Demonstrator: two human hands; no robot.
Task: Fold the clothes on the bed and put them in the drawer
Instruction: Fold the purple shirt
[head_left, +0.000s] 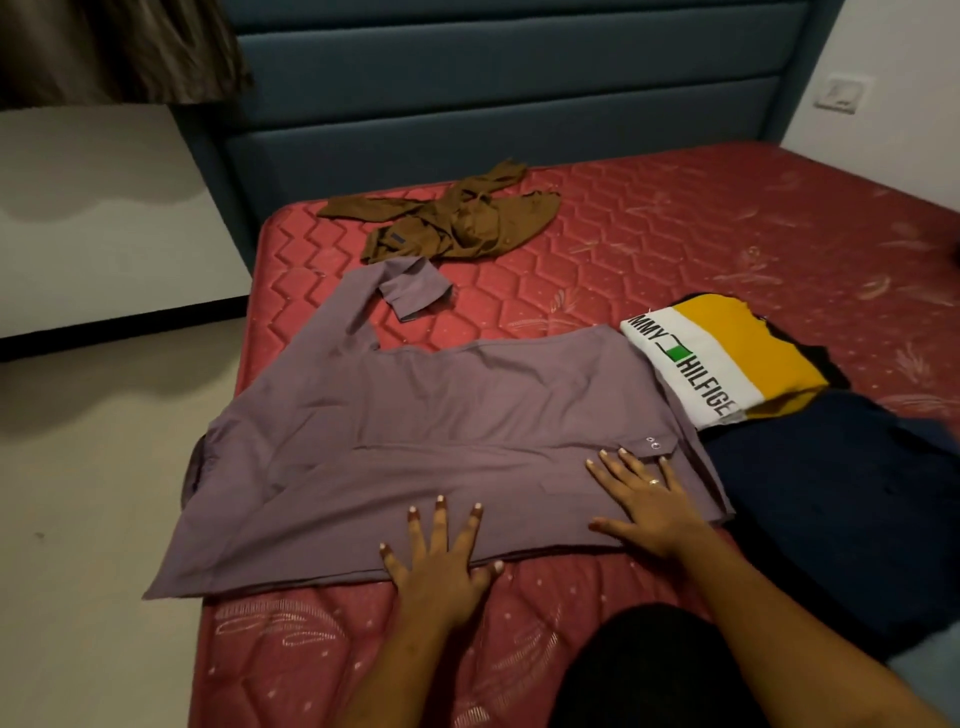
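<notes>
Bed: a red quilted mattress (649, 234) fills most of the view, its surface stitched in a hexagon pattern with pale leaf prints.
Headboard: a blue padded headboard (493, 104) stands at the far end of the mattress.
Floor: pale floor (93, 493) runs along the left side of the bed, with a white wall above a dark skirting strip beyond it.
Purple shirt: a purple shirt (441, 415) lies spread across the near part of the mattress, its near half folded over lengthwise; its left end hangs past the mattress edge, and one long sleeve runs up and away, the cuff bent back on itself (two small buttons show at a cuff near the right hand).
Dark garment: a navy garment (831, 493) lies bunched at the right, just beside the purple shirt.
Folded shirt: a folded yellow and white shirt (727, 353) with printed lettering and a green square rests partly on the navy garment, its corner touching the purple shirt.
Brown garment: a crumpled brown garment (457, 218) lies unfolded near the headboard, just beyond the purple sleeve.
Left hand: the left hand (441, 561) lies flat, fingers spread, pressing on the shirt's near edge and gripping nothing.
Right hand: the right hand (649, 499), with a ring on one finger, is likewise flat and spread on the shirt's right part.
Wall switch: a white switch plate (841, 93) sits on the wall at the upper right.
</notes>
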